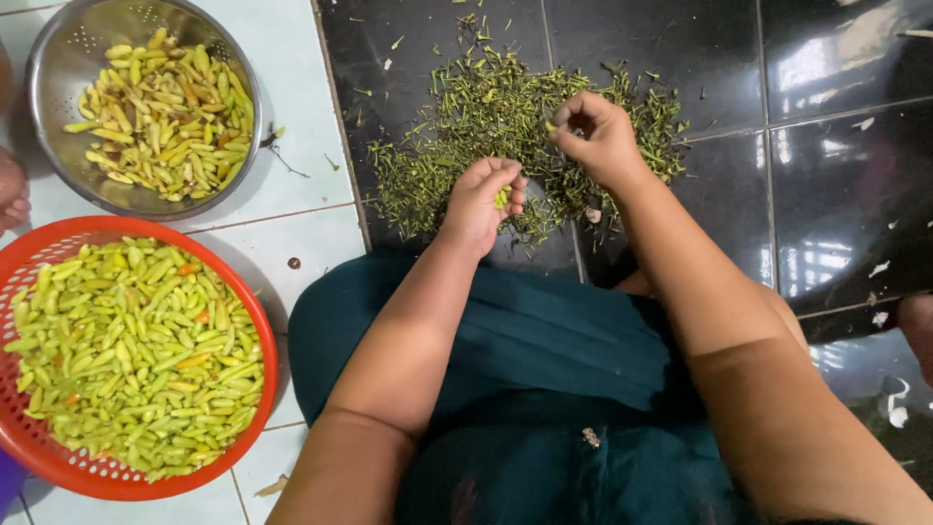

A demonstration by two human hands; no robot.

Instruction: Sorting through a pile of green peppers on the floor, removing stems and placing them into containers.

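My left hand (pixel 483 197) is closed around a few green chili peppers (pixel 501 197), held over the near edge of a heap of green stems (pixel 486 117) on the black floor tiles. My right hand (pixel 595 131) hovers a little farther out over the same heap, its fingertips pinched on a small green stem piece (pixel 551 124). A red plastic basket (pixel 255 321) full of pale green chilies sits at the lower left. A metal colander (pixel 58 58) with yellowish-green chilies stands behind it at the upper left.
My lap is covered by dark teal cloth (pixel 544 389). Another person's toes (pixel 12 190) show at the left edge, beside the colander. White floor tiles (pixel 292 87) lie on the left, glossy black tiles (pixel 826 146) on the right with scattered scraps.
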